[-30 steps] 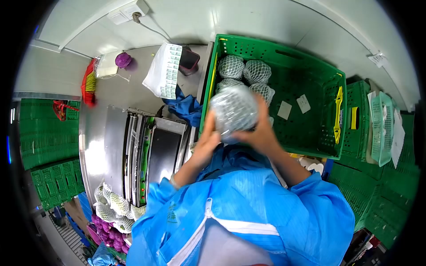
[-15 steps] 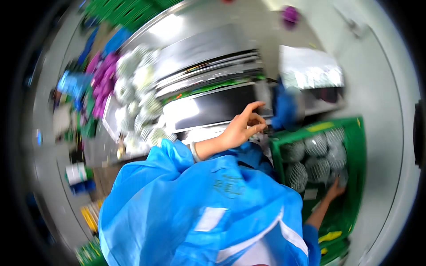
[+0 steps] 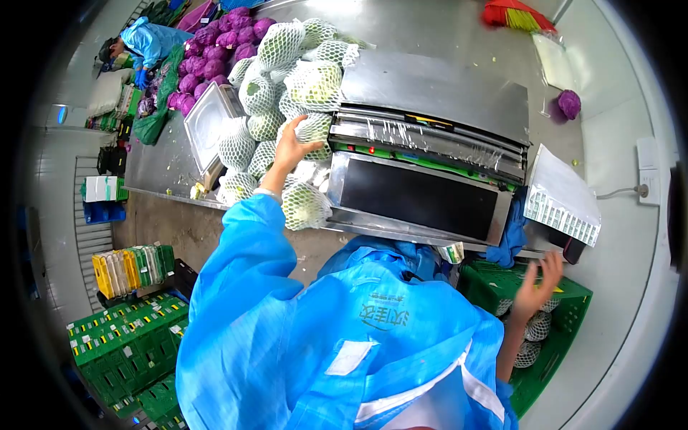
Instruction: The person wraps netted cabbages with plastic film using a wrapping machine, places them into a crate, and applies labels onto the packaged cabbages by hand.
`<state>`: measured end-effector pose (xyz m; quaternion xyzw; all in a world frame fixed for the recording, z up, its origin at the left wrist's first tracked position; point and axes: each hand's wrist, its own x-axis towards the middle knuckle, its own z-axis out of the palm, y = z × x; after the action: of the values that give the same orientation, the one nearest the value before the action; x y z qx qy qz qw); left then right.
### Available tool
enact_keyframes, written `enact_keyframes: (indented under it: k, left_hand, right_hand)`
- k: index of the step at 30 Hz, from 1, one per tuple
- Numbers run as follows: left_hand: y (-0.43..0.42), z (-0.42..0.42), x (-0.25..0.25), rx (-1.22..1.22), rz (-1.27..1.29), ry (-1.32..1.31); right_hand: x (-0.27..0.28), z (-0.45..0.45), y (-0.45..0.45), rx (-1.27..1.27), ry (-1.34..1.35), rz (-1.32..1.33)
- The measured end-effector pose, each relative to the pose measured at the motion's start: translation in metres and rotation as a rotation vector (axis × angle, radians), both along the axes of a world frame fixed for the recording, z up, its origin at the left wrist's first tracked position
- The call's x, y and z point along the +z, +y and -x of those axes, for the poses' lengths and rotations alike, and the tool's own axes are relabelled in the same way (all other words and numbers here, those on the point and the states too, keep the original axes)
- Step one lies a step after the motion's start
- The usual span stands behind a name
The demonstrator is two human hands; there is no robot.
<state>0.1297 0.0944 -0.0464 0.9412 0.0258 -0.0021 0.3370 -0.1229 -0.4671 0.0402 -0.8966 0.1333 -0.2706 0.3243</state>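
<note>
My left hand [image 3: 290, 149] is open, fingers spread, at the right side of a pile of pale green round vegetables in white foam nets [image 3: 260, 95]; whether it touches one I cannot tell. My right hand [image 3: 539, 284] is raised with its fingers apart and holds nothing. It is over the green crate [image 3: 566, 322], where several wrapped, netted vegetables [image 3: 537, 327] lie partly hidden by the hand and forearm. Between my hands stands a metal wrapping machine with a dark flat plate [image 3: 418, 197].
Purple cabbages [image 3: 208, 57] heap behind the netted pile, beside a clear tray [image 3: 209, 129]. A person in blue [image 3: 152, 41] bends at the far left. A label sheet [image 3: 562, 193] and blue cloth [image 3: 510, 233] lie right of the machine. Green crates [image 3: 125, 344] stand lower left.
The wrapped vegetable that both hands held is out of them. The view has turned left. My left hand has reached the netted pile, and my right hand has come up out of the crate.
</note>
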Motion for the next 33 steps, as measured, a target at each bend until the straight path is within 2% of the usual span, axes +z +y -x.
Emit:
enact_keyframes:
  k: [2,3,8,11,12,13,15,17,18,19,20,22,23,25,26,29,30,33]
  left_hand:
    - [0.018,-0.011,-0.007,-0.013,0.172,0.026]
    - [0.030,-0.010,-0.014,0.056,0.396,0.104]
    - [0.051,0.000,0.007,0.272,0.565,0.158]
    - [0.063,0.001,0.011,0.449,0.916,0.216]
    - [0.057,0.002,0.026,0.479,1.064,0.185]
    - [0.055,0.000,0.038,0.438,1.210,0.156]
    - [0.030,-0.012,0.062,0.318,1.252,0.109]
    - [-0.015,-0.030,0.081,0.183,1.218,0.116]
    - [-0.046,-0.038,0.095,0.141,1.229,0.138]
    - [-0.071,-0.049,0.089,0.084,1.291,0.171]
    - [-0.100,-0.053,0.085,0.117,1.219,0.143]
    - [-0.146,-0.065,0.088,-0.120,1.017,0.059]
    - [-0.165,-0.065,0.096,-0.144,1.016,0.130]
    - [-0.185,-0.084,0.057,-0.350,0.677,0.113]
    - [-0.194,-0.082,0.059,-0.352,0.607,0.153]
    - [-0.203,-0.079,0.085,-0.493,0.602,0.196]
    - [-0.199,-0.082,0.084,-0.517,0.527,0.161]
    - [-0.167,-0.079,0.097,-0.350,0.619,0.078]
  right_hand:
    - [0.015,-0.040,0.051,0.242,0.064,0.087]
    - [0.020,-0.054,0.073,0.343,0.107,0.087]
    - [0.003,-0.101,0.165,0.514,0.085,-0.167]
    - [0.005,-0.119,0.196,0.662,0.085,-0.149]
    - [0.004,-0.124,0.204,0.668,0.085,-0.171]
    - [0.007,-0.132,0.213,0.664,0.078,-0.199]
    - [0.005,-0.146,0.226,0.649,0.253,-0.496]
    - [0.016,-0.177,0.244,0.697,0.226,-0.550]
    - [0.026,-0.195,0.250,0.707,0.210,-0.471]
    - [0.033,-0.214,0.254,0.718,0.194,-0.396]
    - [0.031,-0.231,0.255,0.635,0.133,-0.361]
    - [0.014,-0.268,0.236,0.502,0.082,-0.343]
    - [-0.001,-0.287,0.213,0.451,0.090,-0.360]
    - [-0.018,-0.315,0.165,0.498,0.225,-0.391]
    - [-0.021,-0.321,0.152,0.495,0.286,-0.278]
    - [-0.044,-0.338,0.123,0.557,0.300,-0.462]
    - [-0.042,-0.335,0.119,0.557,0.300,-0.416]
    - [-0.021,-0.302,0.099,0.397,0.311,-0.616]
